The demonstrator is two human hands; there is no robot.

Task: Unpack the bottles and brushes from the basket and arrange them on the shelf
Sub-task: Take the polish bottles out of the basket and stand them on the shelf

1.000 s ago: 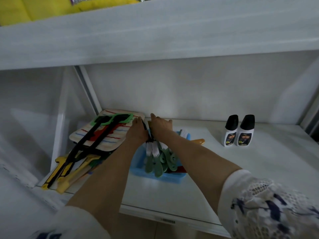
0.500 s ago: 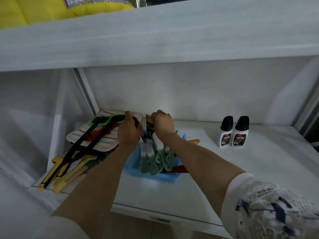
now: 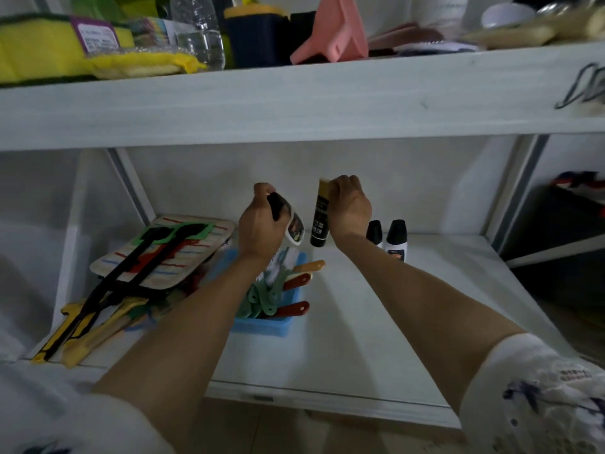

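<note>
Head cam, single wide-angle view: looks fwd and down from close range into lower shelf; upper shelf fills top; forearms enter from near edge.

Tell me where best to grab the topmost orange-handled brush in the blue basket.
Probably by the orange handle: it pokes out over the right rim of the blue basket, clear of the other brushes. Come from the right with the right hand, once it sets down its black tube.
</note>
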